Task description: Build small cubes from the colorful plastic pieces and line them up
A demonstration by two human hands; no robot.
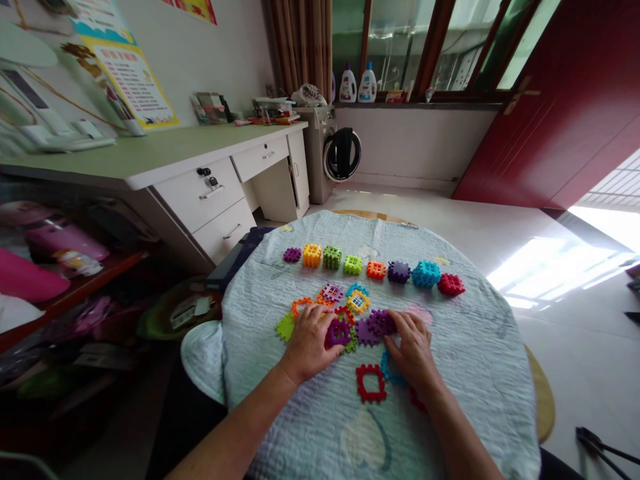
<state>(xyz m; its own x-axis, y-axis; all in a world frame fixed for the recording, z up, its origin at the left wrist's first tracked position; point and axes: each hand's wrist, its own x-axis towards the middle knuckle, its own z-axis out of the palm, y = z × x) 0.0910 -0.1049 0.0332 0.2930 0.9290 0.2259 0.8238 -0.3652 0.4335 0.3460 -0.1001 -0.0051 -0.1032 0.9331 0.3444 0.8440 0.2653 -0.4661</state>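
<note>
My left hand is closed on a purple window piece, its thumb along the near edge and its fingers over the far edge. My right hand grips a purple interlocking plastic piece by its right side. Between the hands a flat purple piece lies on the cloth. Red and green pieces show partly under the left fingers, beside a lime piece. A yellow window piece lies just beyond. Nearer me are a red square frame and a blue frame, which the right hand partly covers.
A row of stacked pieces runs across the far side, from a purple stack to a red stack. The round table wears a pale quilted cloth. A desk stands at left, a washing machine behind.
</note>
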